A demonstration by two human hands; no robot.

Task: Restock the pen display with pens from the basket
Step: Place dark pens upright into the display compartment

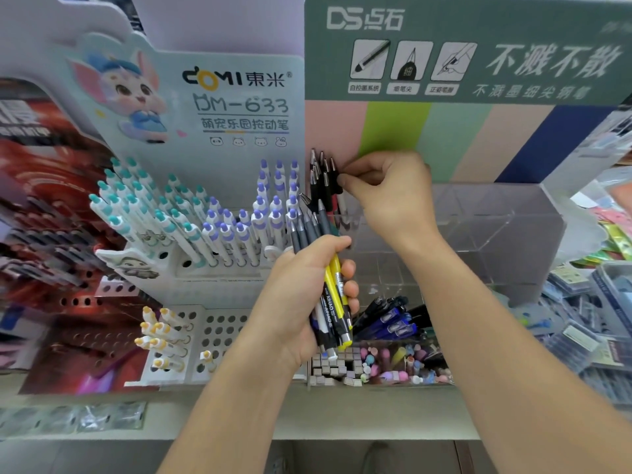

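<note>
Lettering on the green header card (472, 49) read "DS"; the pale card (236, 97) beside it read "DOMI" and "DM-633". The left hand (307, 295) gripped a bundle of pens (330, 285), grey tops up, one yellow barrel marked "AIHAO". The right hand (390, 189) pinched the black pens (323, 179) standing in the clear acrylic display (478, 227), at its far-left compartment. Teal and purple clicker pens (212, 217) filled the white rack.
</note>
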